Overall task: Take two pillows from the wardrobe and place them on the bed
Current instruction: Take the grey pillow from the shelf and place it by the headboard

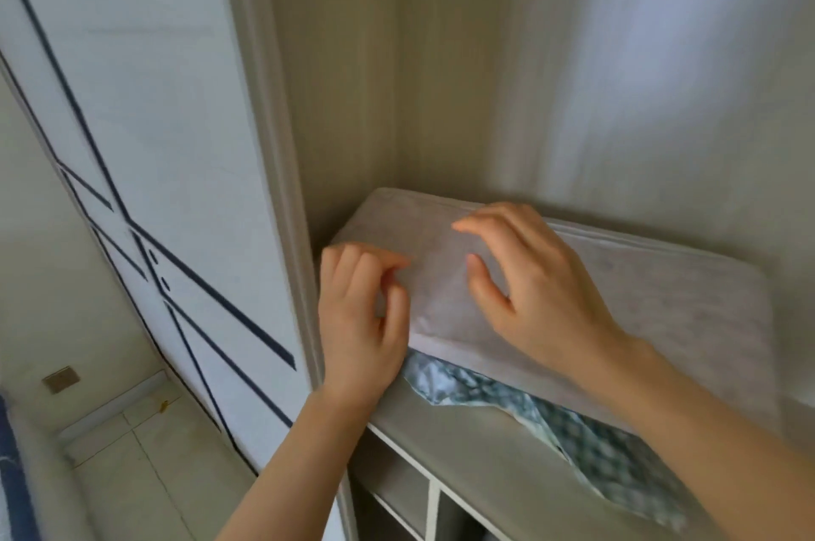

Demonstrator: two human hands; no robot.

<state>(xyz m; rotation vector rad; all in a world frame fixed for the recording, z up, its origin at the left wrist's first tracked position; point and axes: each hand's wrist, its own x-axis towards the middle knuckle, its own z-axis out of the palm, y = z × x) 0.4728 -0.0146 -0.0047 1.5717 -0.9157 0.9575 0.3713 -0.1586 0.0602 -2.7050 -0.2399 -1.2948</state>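
Head view, pale pillow (pixel 617 298) on wardrobe shelf (pixel 463 452), left hand (pixel 359 320) and right hand (pixel 529 289) loosely curled above it, grasping nothing.

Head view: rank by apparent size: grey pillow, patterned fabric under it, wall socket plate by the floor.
1. grey pillow
2. patterned fabric, mostly hidden under the pillow, so only its visible part counts
3. wall socket plate, smallest, though it is also farthest from the camera
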